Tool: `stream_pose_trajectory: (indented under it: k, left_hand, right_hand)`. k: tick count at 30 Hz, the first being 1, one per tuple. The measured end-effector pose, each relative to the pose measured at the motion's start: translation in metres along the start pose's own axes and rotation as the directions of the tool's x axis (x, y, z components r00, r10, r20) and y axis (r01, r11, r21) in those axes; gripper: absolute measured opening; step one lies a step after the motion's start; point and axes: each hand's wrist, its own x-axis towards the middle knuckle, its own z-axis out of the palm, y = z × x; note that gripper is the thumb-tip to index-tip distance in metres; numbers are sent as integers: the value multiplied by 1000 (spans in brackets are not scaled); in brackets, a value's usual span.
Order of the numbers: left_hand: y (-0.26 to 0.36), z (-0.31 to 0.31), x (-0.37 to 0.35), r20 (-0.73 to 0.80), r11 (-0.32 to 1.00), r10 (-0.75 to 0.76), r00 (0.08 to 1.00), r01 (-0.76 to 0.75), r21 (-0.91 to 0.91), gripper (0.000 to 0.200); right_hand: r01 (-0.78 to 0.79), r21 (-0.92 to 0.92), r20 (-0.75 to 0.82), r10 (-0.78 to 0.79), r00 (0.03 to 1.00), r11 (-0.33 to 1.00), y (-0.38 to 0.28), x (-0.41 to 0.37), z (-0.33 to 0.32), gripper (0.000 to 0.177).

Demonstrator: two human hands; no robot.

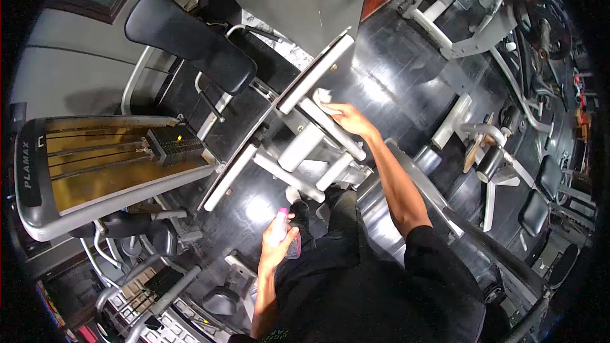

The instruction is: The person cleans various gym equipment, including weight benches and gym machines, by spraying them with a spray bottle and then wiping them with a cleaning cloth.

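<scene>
My left hand [274,248] is wrapped around a spray bottle [281,217] with a pink top, held upright near my left leg. Part of its see-through body shows behind my fingers. Farther out, my right hand [351,118] pinches a white cloth [323,96] against the end of a light grey metal beam [333,128]. This beam belongs to the frame of a gym machine, and the bunched cloth sticks out past my fingertips. Close by, another grey crossbar [318,75] runs along the edge of a flat panel.
A black padded seat [190,41] stands beyond the frame at the upper left. Left of it is a weight-stack tower [121,165] marked PLAMAX. Weight plates [540,25] hang on a machine at the upper right. Dark shiny flooring [394,76] runs between the machines.
</scene>
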Motion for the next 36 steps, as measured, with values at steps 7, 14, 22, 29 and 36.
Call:
stream_pose_trajectory:
  k: [7, 14, 22, 29, 36]
  left_hand:
    - [2, -5, -3, -28, 999, -34, 999, 33, -4, 35]
    - [1, -6, -2, -17, 999, -39, 999, 39, -26, 35]
    - [-14, -21, 9, 165, 999, 32, 986, -30, -12, 36]
    - [-3, -51, 33, 504, 990, 126, 855, -143, -4, 44]
    - [-19, -97, 48, 635, 987, 124, 762, -159, -2, 33]
  right_hand:
    - [-178, 84, 115, 168, 979, 980, -7, -28, -55, 46]
    - [-99, -209, -120, 75, 990, 973, 78, 40, -19, 45]
    - [-322, -227, -162, 290, 943, 919, -9, -82, -5, 51]
    - [-202, -426, -501, -43, 864, 882, -22, -147, 73, 59]
    - [-316, -459, -638, -61, 767, 830, -15, -141, 117, 64]
